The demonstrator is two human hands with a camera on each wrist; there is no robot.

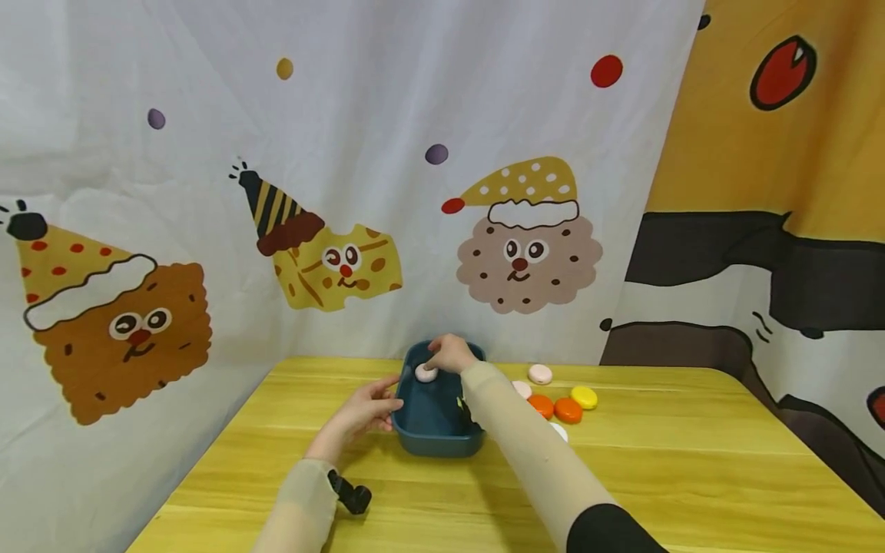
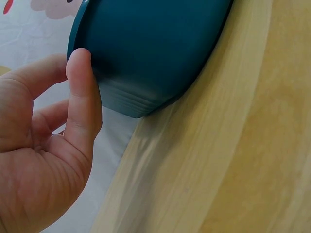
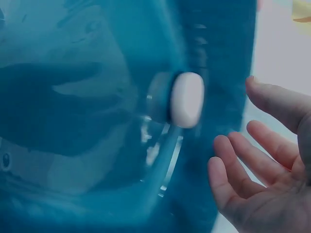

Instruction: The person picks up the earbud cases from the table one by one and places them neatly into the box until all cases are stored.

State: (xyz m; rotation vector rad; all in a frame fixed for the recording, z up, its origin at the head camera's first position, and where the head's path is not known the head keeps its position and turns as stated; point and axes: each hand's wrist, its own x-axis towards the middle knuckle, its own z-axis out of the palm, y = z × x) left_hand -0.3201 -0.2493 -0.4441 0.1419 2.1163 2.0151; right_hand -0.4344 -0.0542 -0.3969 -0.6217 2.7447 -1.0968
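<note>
A dark teal plastic bin (image 1: 435,445) stands near the table's back edge. My left hand (image 1: 368,408) pinches its left rim; in the left wrist view the thumb (image 2: 80,73) lies against the bin's wall. Inside, toward the back left, is a rounded pale pink disc (image 1: 425,373). Over the far part of the bin, my right hand (image 1: 451,353) reaches in close to that disc. Seen from the right wrist, the disc (image 3: 187,100) is apart from the right hand (image 3: 262,170), whose fingers are spread and hold nothing.
Right of the bin lie several loose discs: a pale pink one (image 1: 540,374), a yellow one (image 1: 584,397) and an orange one (image 1: 568,410). My right forearm partly covers others. A printed curtain (image 1: 415,92) hangs right behind the wooden table (image 1: 657,461).
</note>
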